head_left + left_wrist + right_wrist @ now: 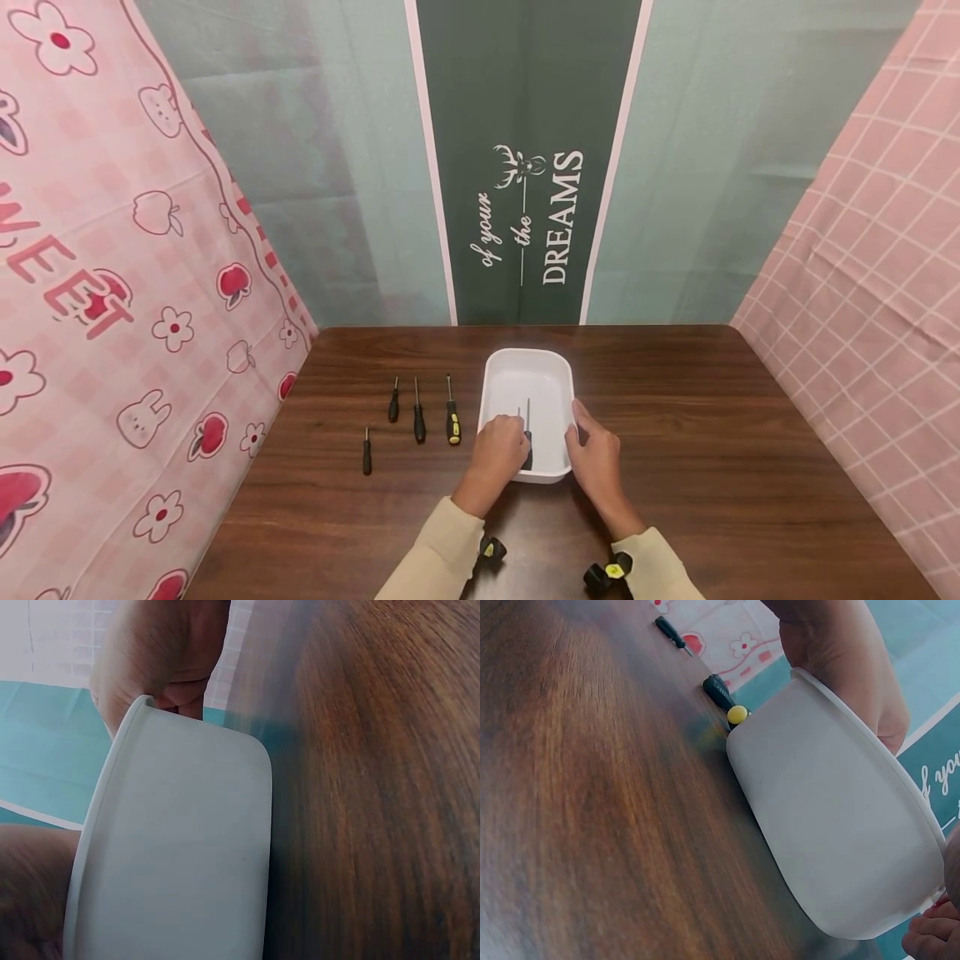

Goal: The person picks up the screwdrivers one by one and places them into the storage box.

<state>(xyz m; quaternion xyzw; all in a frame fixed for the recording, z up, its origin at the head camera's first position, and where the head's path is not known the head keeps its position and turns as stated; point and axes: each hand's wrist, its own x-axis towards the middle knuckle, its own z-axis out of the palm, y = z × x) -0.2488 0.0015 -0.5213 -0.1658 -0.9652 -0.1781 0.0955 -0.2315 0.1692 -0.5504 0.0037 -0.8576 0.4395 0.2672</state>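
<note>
A white tray (553, 400) sits on the table, a black-handled screwdriver (528, 450) lying inside it. My left hand (498, 448) reaches over the tray's near left rim, fingers curled down around a second screwdriver; only its thin shaft (519, 412) shows, the handle being hidden by the hand. With my right hand (596, 454) I grip the right wall, thumb at the rim. In the left wrist view the right hand (161, 656) is beyond the tray wall (180, 840). From the right wrist, the left hand (847, 667) bends over the rim.
Left of the tray several screwdrivers lie apart on the wooden table (712, 467): a black and yellow one (453, 423), a long black one (419, 423), and shorter black ones (393, 407). Cloth curtains (360, 208) hang behind and at both sides.
</note>
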